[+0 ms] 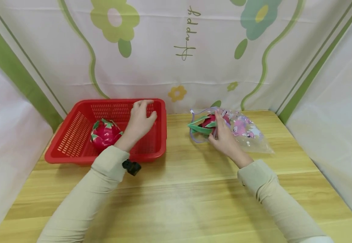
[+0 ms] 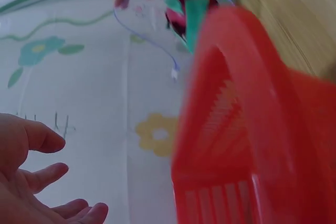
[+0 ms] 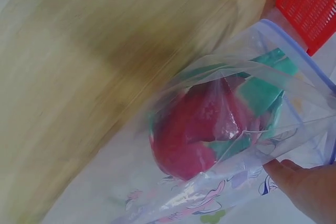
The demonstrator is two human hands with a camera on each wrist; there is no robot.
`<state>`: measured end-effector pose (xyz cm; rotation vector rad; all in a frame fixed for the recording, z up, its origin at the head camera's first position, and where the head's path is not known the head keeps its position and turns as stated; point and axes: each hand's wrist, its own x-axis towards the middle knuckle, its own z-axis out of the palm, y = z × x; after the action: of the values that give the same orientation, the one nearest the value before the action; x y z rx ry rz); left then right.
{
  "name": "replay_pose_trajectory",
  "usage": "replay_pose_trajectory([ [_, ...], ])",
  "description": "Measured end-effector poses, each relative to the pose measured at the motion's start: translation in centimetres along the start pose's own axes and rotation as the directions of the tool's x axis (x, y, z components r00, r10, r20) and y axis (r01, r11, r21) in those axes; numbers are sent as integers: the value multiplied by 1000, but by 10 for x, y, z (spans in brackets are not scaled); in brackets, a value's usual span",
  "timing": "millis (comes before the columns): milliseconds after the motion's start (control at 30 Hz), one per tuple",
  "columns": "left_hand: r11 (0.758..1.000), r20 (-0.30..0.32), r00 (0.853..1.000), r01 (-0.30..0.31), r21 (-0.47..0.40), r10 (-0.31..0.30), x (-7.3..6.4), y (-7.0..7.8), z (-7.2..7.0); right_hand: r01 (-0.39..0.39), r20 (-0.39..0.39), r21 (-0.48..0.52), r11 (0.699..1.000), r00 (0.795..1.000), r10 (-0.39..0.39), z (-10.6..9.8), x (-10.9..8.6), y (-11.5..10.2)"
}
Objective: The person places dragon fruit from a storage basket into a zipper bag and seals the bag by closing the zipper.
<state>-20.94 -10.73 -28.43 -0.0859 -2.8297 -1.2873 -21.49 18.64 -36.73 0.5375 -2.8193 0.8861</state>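
Note:
My left hand (image 1: pixel 140 118) hovers over the right part of a red basket (image 1: pixel 161 135). Its fingers are loosely bent with nothing between them, as the left wrist view also shows. A model dragon fruit (image 1: pixel 105 135), pink with green-tipped scales, sits in the basket left of that hand. On the right, my right hand (image 1: pixel 224 136) grips a clear printed zip bag (image 1: pixel 254 138) near its mouth. Inside the bag lies another dragon fruit (image 3: pixel 194 129), its long green leaves pointing to the opening. Part of this fruit is hidden by the hand in the head view.
The basket and the bag both rest on a wooden table (image 1: pixel 176 202), near its far edge. A white curtain (image 1: pixel 151 67) with printed flowers hangs behind. A black wrist camera (image 1: pixel 131 166) sits at my left cuff, beside the basket's front rim.

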Motion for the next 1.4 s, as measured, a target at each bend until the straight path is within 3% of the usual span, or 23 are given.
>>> replay_pose_trajectory([
  [133, 999, 6, 1000, 24, 49, -24, -5, -22, -19, 8, 3, 2, 1000, 1000, -8, 0, 0, 1],
  [333, 993, -14, 999, 51, 109, -50, -8, -44, -45, -2, 9, 5, 1000, 1000, 2, 0, 0, 3],
  [667, 972, -85, 992, 111, 206, -95, -10, -87, -82, -11, 5, 8, 1000, 1000, 11, 2, -1, 5],
  [800, 969, -72, 993, 104, 224, -90, -14, -107, -88, -4, 2, 8, 1000, 1000, 4, 2, -1, 6],
  [1167, 959, 81, 994, 49, 280, -75, -22, -137, -95, 21, -17, 22, 1000, 1000, -20, 4, -4, 9],
  [1400, 961, 111, 984, 104, 258, -136, -21, -150, -90, -11, 26, 17, 1000, 1000, 11, 3, -4, 6],
])
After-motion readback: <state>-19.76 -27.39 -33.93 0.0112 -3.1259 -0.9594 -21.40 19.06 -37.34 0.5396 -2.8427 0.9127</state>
